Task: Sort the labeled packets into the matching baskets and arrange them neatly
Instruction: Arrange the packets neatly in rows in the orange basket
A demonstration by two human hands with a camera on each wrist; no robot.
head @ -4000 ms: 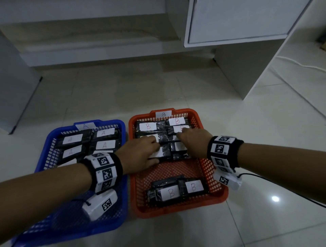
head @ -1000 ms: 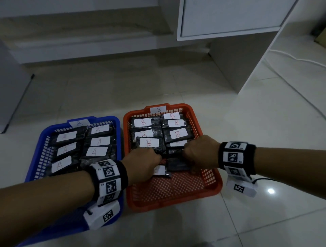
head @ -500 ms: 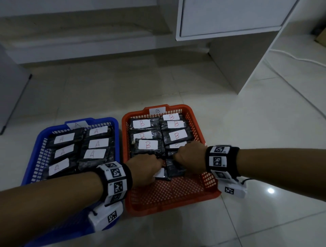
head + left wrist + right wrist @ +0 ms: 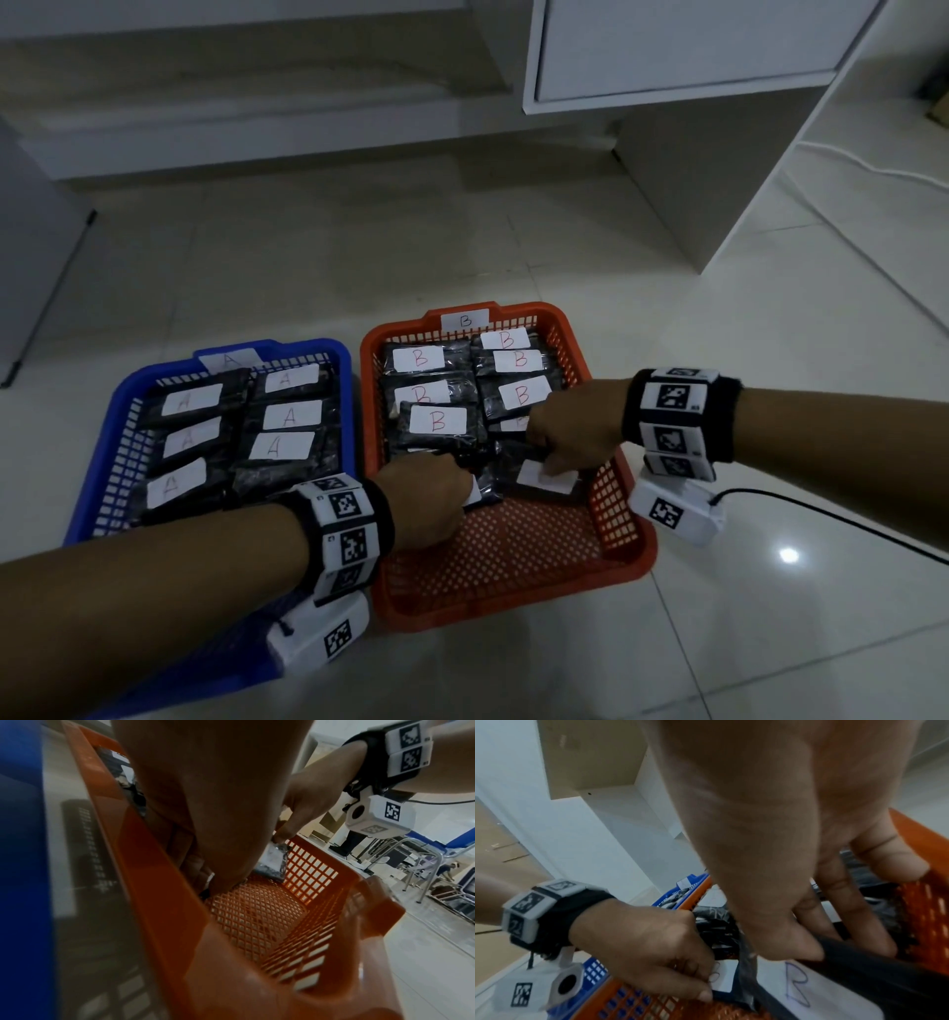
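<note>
An orange basket (image 4: 513, 598) tagged B holds several black packets with B labels (image 4: 437, 420) stacked at its far end. A blue basket (image 4: 308, 345) tagged A holds several A packets (image 4: 290, 415). Both hands are inside the orange basket, just in front of the stack. My left hand (image 4: 462, 491) pinches the edge of one B packet (image 4: 721, 981); its fingers are hidden in the head view. My right hand (image 4: 544, 462) pinches another B packet (image 4: 547, 480) between thumb and fingers (image 4: 803, 949), close to the right wall. The basket's near half shows only bare mesh (image 4: 257, 923).
The baskets stand side by side on a pale tiled floor (image 4: 513, 678). A white cabinet (image 4: 693, 51) with a side panel (image 4: 683, 180) stands behind on the right. A grey unit (image 4: 31, 231) is at the far left. A black cable (image 4: 847, 519) trails from my right wrist.
Four seconds ago two B packets lay at the orange basket's near end with both hands on the far stack. Now the near end is bare and each hand holds a packet by the stack.
</note>
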